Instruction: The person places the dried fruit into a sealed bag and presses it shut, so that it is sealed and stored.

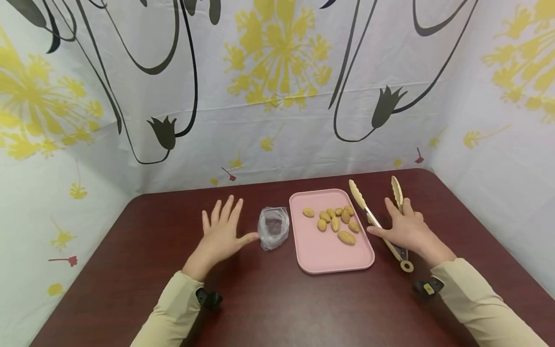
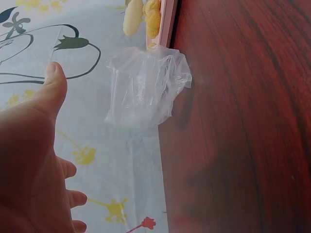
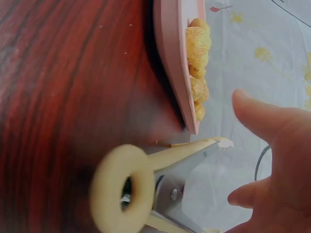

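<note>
My left hand (image 1: pixel 220 236) is spread with straight fingers, its thumb close to a clear plastic bag (image 1: pixel 273 228). That bag (image 2: pixel 143 90) stands with its mouth open, and no contact with the hand shows in the left wrist view. My right hand (image 1: pixel 409 230) hovers over a pair of tongs (image 1: pixel 376 221) with cream tips and a ring at the hinge end; it grips nothing. The tongs (image 3: pixel 182 167) lie with their arms spread apart. Between the hands is a pink tray (image 1: pixel 331 255) bearing several yellowish-brown oval pieces (image 1: pixel 346 237), whose kind I cannot tell.
A dark reddish wooden table (image 1: pixel 277 308) holds everything. White cloth (image 1: pixel 299 140) with yellow and grey flower prints hangs behind the table and along both sides. Black wrist devices (image 1: pixel 209 299) are strapped at both sleeves.
</note>
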Motion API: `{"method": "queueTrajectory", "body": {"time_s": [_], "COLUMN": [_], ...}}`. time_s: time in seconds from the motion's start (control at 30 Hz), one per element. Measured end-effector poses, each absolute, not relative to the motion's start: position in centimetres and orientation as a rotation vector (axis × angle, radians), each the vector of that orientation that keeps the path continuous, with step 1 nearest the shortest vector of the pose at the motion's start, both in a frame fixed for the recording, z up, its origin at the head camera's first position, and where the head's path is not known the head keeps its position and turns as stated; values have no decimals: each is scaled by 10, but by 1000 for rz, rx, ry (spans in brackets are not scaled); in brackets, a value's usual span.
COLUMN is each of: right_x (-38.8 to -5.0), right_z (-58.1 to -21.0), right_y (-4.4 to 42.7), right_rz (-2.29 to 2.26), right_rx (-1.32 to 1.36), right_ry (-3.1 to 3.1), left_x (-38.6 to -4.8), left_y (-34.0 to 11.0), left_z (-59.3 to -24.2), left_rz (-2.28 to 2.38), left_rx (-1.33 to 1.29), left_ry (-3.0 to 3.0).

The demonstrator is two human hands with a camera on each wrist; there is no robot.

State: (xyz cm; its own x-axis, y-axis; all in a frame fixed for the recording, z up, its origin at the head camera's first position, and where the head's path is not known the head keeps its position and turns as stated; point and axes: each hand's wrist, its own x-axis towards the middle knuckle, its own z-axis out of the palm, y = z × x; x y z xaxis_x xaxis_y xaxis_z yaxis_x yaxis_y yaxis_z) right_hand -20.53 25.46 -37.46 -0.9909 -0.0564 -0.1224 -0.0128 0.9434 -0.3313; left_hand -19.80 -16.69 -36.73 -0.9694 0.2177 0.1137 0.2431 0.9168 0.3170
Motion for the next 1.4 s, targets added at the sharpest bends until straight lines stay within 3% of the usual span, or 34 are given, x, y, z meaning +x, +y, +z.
{"method": "queueTrajectory", "body": {"time_s": [0.8, 1.4], "right_x": [-210, -221], "right_z": [-385, -384], "right_y": [273, 264], "right_rz": [-433, -495], "right_rx": [-137, 74], "right_ry": [3004, 2964], "left_x": [-208, -212], "left_y": [-155, -138], "left_z": [-376, -381], "left_rz": [-473, -505], "left_rx": [-445, -577], "left_ry": [-2997, -2990]}}
